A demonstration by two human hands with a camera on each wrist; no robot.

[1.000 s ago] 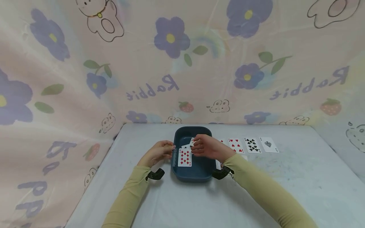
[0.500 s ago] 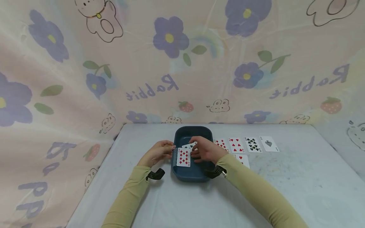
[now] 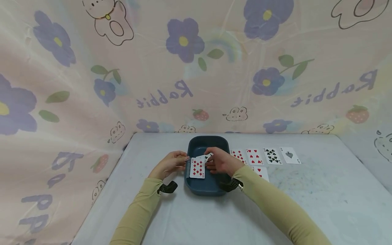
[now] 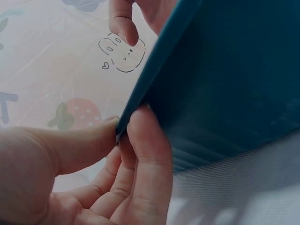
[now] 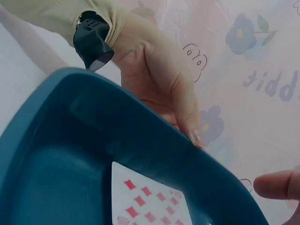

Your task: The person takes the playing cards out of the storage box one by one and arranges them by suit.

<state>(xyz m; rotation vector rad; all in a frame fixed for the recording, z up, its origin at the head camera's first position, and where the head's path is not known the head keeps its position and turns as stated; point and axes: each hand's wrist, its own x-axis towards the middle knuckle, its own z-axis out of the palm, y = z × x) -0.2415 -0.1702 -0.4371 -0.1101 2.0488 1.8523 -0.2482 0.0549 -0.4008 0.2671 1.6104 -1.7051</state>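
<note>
A dark blue rectangular tray [image 3: 208,189] stands on the table with loose playing cards in it. The fingers and thumb of my left hand [image 3: 170,164] pinch its left rim, seen close in the left wrist view. My right hand [image 3: 224,161] hovers over the tray with loosely bent fingers, and no card shows in its grasp. Just left of those fingers lies a diamonds card [image 3: 197,168], face up. Behind it a clubs card [image 3: 206,157] is partly covered by the right hand. Only a fingertip [image 5: 272,185] of that hand enters the right wrist view.
Right of the tray, face-up cards form a row: a diamonds card [image 3: 238,155], a hearts card [image 3: 254,157], a clubs card [image 3: 272,156] and an ace of spades [image 3: 290,155]. Another hearts card [image 3: 260,172] lies nearer. A patterned cloth [image 3: 190,75] hangs behind the table.
My right hand has come down and slightly nearer within the tray, then held almost still. Its sleeve has uncovered the nearer hearts card. The left hand keeps its place on the rim.
</note>
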